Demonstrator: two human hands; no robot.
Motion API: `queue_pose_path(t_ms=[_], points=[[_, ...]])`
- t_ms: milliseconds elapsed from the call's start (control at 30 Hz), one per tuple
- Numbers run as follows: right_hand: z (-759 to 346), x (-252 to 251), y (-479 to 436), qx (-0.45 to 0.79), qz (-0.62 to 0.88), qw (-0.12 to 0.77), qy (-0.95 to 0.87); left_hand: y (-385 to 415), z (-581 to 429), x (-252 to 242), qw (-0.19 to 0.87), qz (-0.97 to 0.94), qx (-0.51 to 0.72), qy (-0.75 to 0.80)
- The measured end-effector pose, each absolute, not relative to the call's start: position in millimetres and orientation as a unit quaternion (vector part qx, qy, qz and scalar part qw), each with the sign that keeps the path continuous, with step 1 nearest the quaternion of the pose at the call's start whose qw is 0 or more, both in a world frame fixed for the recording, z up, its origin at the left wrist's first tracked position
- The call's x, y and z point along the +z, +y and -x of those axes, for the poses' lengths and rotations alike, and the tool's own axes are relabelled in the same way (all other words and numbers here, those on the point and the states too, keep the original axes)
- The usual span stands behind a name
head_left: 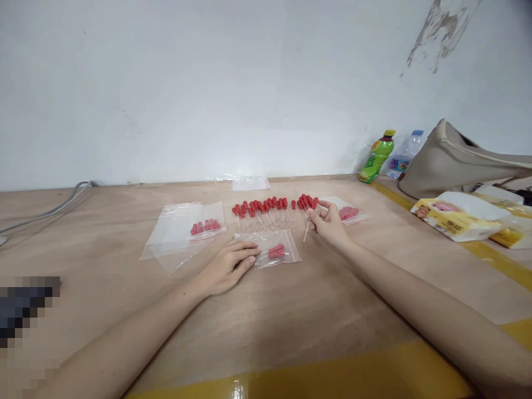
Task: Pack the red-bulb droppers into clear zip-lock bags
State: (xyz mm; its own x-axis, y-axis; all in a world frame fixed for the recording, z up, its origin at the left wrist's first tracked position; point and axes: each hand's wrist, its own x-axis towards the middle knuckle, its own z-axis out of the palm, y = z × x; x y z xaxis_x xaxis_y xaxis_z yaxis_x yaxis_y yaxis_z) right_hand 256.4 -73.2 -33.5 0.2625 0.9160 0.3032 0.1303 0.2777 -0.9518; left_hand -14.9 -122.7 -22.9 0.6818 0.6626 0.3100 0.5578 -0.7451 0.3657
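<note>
My left hand (230, 265) lies flat with fingers stretched out, its fingertips on the left edge of a clear zip bag (293, 238). Inside that bag are a few red rubber bulbs (276, 251). My right hand (330, 224) is closed in a pinch around a dropper with a thin clear stem (306, 230). Red dropper bulbs (305, 200) crowd beside its fingertips; I cannot tell how many of them are in the grip. To the left, a row of red-bulbed droppers (261, 208) lies with stems pointing towards me.
Zip bags with red bulbs lie left (205, 226) and right (348, 213); flat bags (170, 233) overlap the left one. Another bag (249, 184) rests by the wall. Bottles (376, 158), a beige bag (444, 160) and a tissue pack (453, 219) stand right. A cable (62, 205) runs left.
</note>
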Motion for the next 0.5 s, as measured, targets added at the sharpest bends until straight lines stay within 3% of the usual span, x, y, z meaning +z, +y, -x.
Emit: queue_pose_path(t_ms=[167,500], points=[[-238.4,-43.5,-88.6,0.401,0.483,0.650,-0.428,-123.8,14.2,-23.6,0.105,-0.916,0.215,0.322],[-222.5,-35.9,-107.2,0.483,0.457,0.623,-0.412,-121.8,13.6,-27.1,0.112,-0.914,0.215,0.324]])
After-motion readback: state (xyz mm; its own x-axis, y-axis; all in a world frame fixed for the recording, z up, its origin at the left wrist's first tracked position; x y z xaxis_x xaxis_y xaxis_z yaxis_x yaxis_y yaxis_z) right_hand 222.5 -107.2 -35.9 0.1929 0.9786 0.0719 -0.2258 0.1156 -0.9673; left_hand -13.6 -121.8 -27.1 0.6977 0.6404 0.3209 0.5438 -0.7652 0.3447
